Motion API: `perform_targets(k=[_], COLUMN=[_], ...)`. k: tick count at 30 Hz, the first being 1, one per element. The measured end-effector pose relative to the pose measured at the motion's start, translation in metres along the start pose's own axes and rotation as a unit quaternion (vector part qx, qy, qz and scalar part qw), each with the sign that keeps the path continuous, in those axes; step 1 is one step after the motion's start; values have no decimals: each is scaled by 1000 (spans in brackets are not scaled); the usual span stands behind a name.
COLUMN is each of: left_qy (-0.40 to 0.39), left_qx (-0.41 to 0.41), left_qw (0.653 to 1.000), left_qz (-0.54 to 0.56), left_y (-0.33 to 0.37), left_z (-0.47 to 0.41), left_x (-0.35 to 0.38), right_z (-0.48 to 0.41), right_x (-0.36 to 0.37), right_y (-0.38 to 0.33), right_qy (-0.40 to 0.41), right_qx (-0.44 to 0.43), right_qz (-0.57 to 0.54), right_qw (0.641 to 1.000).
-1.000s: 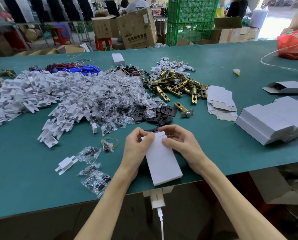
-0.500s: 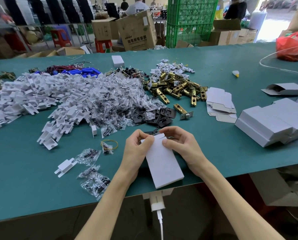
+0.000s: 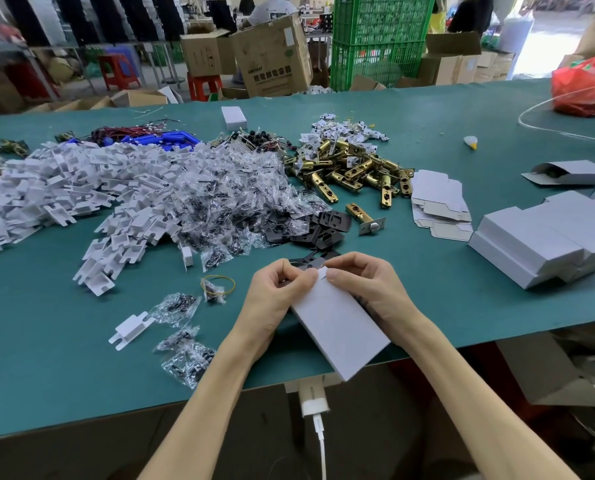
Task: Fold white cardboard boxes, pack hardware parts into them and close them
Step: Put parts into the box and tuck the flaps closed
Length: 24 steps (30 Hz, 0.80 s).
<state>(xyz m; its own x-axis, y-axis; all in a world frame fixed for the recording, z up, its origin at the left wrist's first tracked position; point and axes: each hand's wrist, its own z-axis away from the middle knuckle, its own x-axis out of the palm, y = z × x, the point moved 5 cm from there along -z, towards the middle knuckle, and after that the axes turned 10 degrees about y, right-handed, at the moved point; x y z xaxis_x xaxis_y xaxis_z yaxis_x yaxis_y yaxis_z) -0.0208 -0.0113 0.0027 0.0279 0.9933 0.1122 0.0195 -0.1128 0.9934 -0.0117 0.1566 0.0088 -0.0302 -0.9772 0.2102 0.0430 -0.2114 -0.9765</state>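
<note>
On your far left the heap of white inserts [image 3: 64, 181] runs deep. The mound of screw bags [image 3: 226, 192] next to it is just as full, and a few bags have strayed toward you beside a rubber band [image 3: 218, 284]. Plenty of stock waits to be packed.

Your left hand [image 3: 275, 296] has its fingers curled in, thumb and forefinger pinching the far left corner of the white box [image 3: 337, 327]. That box lies flat and slanted on the green table [image 3: 81, 375], right at the near edge, with its near corner hanging just past it. Just beyond its far end sit the black plates [image 3: 313, 226].

Your right hand [image 3: 368, 289] curls over the far right corner, fingertips pressing the end flap, and a small white tab shows between your two hands. You seem to be tucking that far flap in. The near end looks closed already. You cannot tell from here whether the parts are inside, since the cardboard hides them.

Further right, the brass latches [image 3: 354, 168] are piled well behind your hands, with one lying apart nearer you. Then come the flat blanks [image 3: 438, 202], not yet folded, and beyond them the closed boxes [image 3: 538, 244], stacked in a block at the right.

So a fair batch looks finished and this box is close to joining it. Going by the heaps and the unfolded blanks, most of the job is ahead of you.
</note>
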Motion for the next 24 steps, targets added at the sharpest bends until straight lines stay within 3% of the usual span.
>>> perform_targets(k=[16,24], left_qy=[19,17], left_qx=[22,27], left_qw=[1000,999], left_qz=[-9,-2], left_y=[0,0], left_z=[0,1], left_x=[-2,-2], right_z=[-1,-2], right_x=[2,0], right_y=[1,3], right_qy=[-67,-40], right_qx=[-6,-18], right_qz=[52,53], right_qw=[996,998])
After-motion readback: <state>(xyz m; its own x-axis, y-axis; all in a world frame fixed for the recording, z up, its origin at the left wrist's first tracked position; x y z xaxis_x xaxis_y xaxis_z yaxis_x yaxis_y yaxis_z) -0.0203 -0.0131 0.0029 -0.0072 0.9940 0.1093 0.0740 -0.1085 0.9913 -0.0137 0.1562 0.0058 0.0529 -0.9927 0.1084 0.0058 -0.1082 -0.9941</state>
